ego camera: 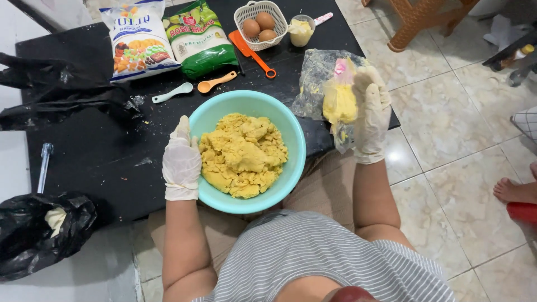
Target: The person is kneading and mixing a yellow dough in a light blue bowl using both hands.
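Crumbly yellow dough (243,154), round turquoise bowl (295,140)

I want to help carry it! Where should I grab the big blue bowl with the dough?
Probably hold the bowl by its rim, one hand on each side, fingers under the lip. The left hand already steadies the left rim; the right rim is free. The dough heaps in the middle, so keep it level.

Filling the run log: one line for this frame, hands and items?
left hand: on bowl rim | right hand: holds bag with dough lump | bowl: yellow dough | both gloved
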